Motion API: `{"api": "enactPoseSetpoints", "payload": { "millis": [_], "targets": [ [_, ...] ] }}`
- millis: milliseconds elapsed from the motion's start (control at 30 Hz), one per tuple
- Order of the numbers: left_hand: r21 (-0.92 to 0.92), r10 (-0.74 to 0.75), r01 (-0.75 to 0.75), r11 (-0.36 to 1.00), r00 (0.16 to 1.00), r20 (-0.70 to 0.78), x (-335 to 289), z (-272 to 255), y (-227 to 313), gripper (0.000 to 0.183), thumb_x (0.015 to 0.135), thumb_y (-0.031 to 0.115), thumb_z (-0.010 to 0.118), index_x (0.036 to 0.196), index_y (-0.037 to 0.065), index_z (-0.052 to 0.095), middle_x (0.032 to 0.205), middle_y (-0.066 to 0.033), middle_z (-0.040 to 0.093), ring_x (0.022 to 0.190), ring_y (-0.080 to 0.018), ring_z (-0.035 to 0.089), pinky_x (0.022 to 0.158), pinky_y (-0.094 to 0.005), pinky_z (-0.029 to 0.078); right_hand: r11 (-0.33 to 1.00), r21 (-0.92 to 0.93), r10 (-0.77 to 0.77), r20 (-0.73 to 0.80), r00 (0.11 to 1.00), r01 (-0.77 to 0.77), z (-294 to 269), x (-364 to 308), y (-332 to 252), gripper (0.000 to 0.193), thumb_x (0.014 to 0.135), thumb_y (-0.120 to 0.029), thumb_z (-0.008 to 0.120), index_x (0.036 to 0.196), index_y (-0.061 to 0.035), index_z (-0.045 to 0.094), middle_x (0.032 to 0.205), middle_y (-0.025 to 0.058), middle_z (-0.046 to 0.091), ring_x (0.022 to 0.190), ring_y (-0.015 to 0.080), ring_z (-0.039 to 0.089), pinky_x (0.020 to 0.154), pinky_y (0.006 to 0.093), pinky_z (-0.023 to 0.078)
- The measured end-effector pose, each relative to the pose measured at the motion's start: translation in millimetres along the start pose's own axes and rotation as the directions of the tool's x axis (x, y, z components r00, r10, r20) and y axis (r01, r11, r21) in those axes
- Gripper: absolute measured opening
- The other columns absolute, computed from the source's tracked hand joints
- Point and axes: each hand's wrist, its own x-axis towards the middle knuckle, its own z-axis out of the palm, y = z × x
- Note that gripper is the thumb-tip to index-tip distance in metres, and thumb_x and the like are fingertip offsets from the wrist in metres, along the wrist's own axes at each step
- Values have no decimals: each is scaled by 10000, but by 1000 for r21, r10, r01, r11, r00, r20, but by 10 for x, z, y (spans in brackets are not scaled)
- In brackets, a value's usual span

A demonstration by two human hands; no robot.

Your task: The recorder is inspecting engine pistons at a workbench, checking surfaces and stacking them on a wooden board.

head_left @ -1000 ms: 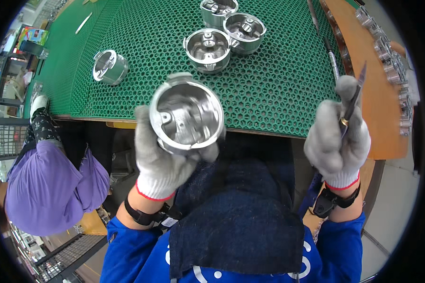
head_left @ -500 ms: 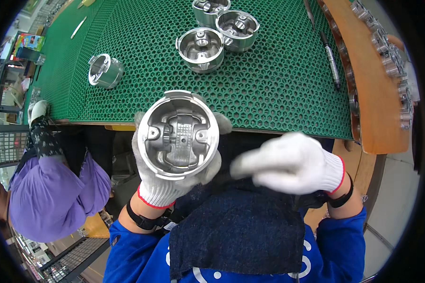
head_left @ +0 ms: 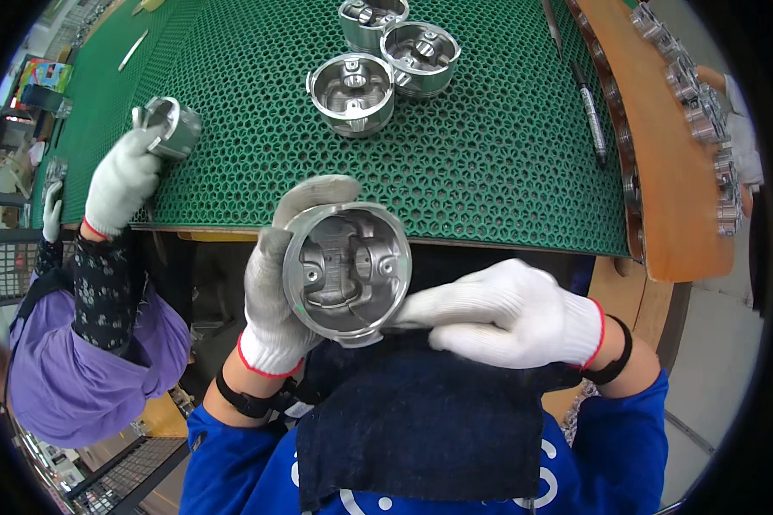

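Note:
In my left hand (head_left: 270, 283) I hold a silvery metal piston (head_left: 348, 322), its hollow underside turned up to me. The fingers wrap its left side and far edge. My right hand (head_left: 524, 318) is at the piston's lower right, its pointing finger stretched to the rim and the other fingers curled in. Whether those fingers hold anything is hidden. Farther off, three more pistons (head_left: 352, 99) stand grouped on the green perforated mat (head_left: 258, 129), hollow side up. At the left, a co-worker's gloved hand (head_left: 120, 180) grips another piston (head_left: 180, 133).
A black-and-silver marker (head_left: 591, 120) lies on the mat's right side. Beside it runs a brown wooden board (head_left: 674, 172), with several pistons (head_left: 704, 116) beyond. A white pen (head_left: 133, 50) lies at the far left. A co-worker in purple (head_left: 103, 360) sits to my left.
The piston in my left hand has turned and moved slightly right. My right hand has come left to its rim. The co-worker's hand has reached up and taken hold of the left piston.

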Motion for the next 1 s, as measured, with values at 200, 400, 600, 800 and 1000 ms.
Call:
{"api": "enactPoseSetpoints", "payload": {
  "millis": [200, 400, 600, 800, 1000],
  "targets": [
    [813, 279, -243, 530, 955, 104, 193, -220, 216, 810, 889, 591, 503, 1415, 20, 272, 1250, -232, 515, 1131, -314, 565, 914, -385, 510, 776, 585, -15, 392, 920, -236, -330, 149, -211, 331, 869, -73, 559, 1186, 1, 619, 1104, 100, 676, 705, 110, 621, 679, 253, 519],
    [605, 499, -302, 737, 847, -185, 358, -850, 1003, 595, 963, 426, 489, 1368, 0, 397, 1227, -149, 559, 994, -213, 640, 673, -304, 593, 877, -453, -44, -413, 910, -163, -388, 390, 46, 361, 823, -128, 637, 1181, -89, 621, 940, 118, 660, 789, 222, 660, 726, 318, 533],
    [967, 834, -97, 236, 532, -150, 351, -1652, 1197, 422, 959, 136, 462, 1339, -43, 423, 1306, -151, 500, 1104, -198, 555, 942, -296, 472, 588, -797, -206, -312, 927, -138, -433, 991, 490, 324, 849, -225, 616, 1141, -107, 541, 829, 139, 619, 746, 330, 627, 666, 436, 511],
    [476, 602, -525, 705, 798, -12, 42, -442, 254, 804, 879, 522, 565, 1441, 30, 266, 1449, -193, 332, 1291, -342, 412, 1007, -492, 411, 878, -158, 339, -461, 820, -452, -149, 801, -118, 262, 798, -272, 693, 947, -70, 621, 808, 115, 657, 735, 233, 665, 695, 325, 516],
    [-171, 92, -90, 981, 996, 5, 100, -72, 123, 938, 806, 630, 613, 1448, 74, 214, 1441, -139, 326, 1270, -319, 428, 1042, -428, 400, 986, 164, -12, -52, 999, 20, -61, 417, -184, 782, 777, -298, 766, 1435, -145, 372, 920, 118, 688, 804, 232, 684, 749, 329, 532]
  ]
}}
